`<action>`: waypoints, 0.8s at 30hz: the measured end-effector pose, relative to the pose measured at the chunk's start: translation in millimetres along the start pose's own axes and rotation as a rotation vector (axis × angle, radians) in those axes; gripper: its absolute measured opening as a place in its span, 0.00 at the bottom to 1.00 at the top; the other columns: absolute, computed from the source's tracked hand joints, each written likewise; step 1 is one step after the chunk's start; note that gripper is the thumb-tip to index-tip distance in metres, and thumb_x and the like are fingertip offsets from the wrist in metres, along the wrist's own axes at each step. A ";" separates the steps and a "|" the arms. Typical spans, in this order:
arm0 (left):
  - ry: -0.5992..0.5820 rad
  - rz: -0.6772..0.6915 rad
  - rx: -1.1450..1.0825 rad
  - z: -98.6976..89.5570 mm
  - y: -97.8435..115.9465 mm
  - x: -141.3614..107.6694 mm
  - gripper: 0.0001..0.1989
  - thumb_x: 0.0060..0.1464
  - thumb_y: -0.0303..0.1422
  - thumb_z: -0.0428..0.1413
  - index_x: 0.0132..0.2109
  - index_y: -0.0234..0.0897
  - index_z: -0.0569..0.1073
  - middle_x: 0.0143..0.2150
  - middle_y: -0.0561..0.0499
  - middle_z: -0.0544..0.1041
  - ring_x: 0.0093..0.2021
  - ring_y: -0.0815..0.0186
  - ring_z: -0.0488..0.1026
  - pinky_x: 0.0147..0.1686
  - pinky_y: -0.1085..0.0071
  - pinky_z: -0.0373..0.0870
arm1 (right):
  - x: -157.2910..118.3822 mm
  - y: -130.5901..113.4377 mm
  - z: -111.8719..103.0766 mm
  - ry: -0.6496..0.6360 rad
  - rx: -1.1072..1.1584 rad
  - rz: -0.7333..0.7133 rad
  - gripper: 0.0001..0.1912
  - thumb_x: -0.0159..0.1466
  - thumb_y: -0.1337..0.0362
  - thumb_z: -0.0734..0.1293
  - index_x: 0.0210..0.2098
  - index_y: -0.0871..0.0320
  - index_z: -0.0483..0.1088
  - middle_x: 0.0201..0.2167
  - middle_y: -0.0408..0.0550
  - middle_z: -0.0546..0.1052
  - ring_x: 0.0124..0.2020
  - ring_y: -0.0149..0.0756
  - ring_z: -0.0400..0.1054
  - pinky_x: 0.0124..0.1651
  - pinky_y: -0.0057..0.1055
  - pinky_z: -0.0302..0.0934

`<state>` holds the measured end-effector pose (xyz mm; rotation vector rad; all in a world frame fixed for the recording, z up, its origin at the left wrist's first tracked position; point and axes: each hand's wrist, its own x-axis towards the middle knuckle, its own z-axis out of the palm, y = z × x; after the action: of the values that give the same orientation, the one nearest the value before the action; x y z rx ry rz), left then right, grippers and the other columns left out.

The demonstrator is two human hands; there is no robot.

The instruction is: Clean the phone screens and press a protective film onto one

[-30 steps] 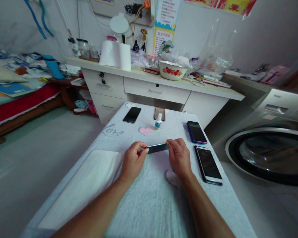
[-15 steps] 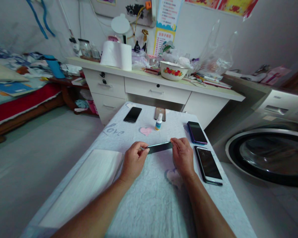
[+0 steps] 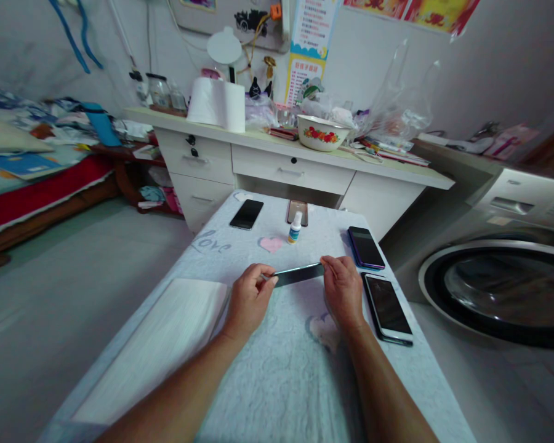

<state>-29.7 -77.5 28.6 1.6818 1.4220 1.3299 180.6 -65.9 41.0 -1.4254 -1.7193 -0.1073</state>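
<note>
A dark, flat phone [image 3: 299, 275] is held above the middle of the cloth-covered table, seen at a low angle. My left hand [image 3: 252, 299] pinches its left end between thumb and fingers. At its right end, my right hand [image 3: 343, 288] grips the corner with closed fingers. Beyond the phone a small white spray bottle [image 3: 294, 228] stands upright, just in front of a brownish phone case [image 3: 298, 212]. Another black phone [image 3: 247, 214] lies at the table's far left.
On the right edge lie a dark phone [image 3: 366, 248] and a white-framed phone [image 3: 388, 307]. A pale folded cloth or paper [image 3: 161, 344] covers the left side. Behind are a white desk [image 3: 290, 167] and a flowered bowl [image 3: 322, 133]; a washing machine [image 3: 503, 246] stands right.
My right hand has shifted slightly to the right at the phone's end, showing a little more of the phone. My left hand has barely moved.
</note>
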 end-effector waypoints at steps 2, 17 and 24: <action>0.004 0.002 0.003 -0.2 1.0 0.1 0.05 0.56 0.32 0.55 0.38 0.38 0.73 0.28 0.55 0.73 0.29 0.70 0.71 0.30 0.75 0.65 | 0.0 0.3 0.1 0.002 0.003 0.005 0.12 0.68 0.67 0.60 0.42 0.58 0.75 0.33 0.47 0.70 0.34 0.35 0.68 0.40 0.31 0.62; 0.009 -0.002 0.012 -0.6 3.8 0.1 0.05 0.56 0.32 0.55 0.38 0.37 0.73 0.27 0.56 0.72 0.27 0.71 0.69 0.29 0.75 0.65 | 0.8 2.1 -0.3 0.020 0.003 0.030 0.12 0.68 0.66 0.60 0.41 0.57 0.76 0.33 0.47 0.71 0.34 0.35 0.68 0.40 0.31 0.63; 0.007 -0.003 0.016 -0.8 4.7 0.3 0.05 0.55 0.32 0.54 0.38 0.37 0.73 0.28 0.55 0.73 0.27 0.70 0.70 0.30 0.75 0.66 | 1.0 0.6 -0.6 0.022 0.005 0.032 0.11 0.68 0.66 0.61 0.41 0.58 0.76 0.33 0.47 0.71 0.33 0.35 0.68 0.40 0.31 0.63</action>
<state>-28.6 -78.7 33.1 1.6864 1.4424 1.3275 181.5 -65.3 41.8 -1.4417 -1.6772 -0.1010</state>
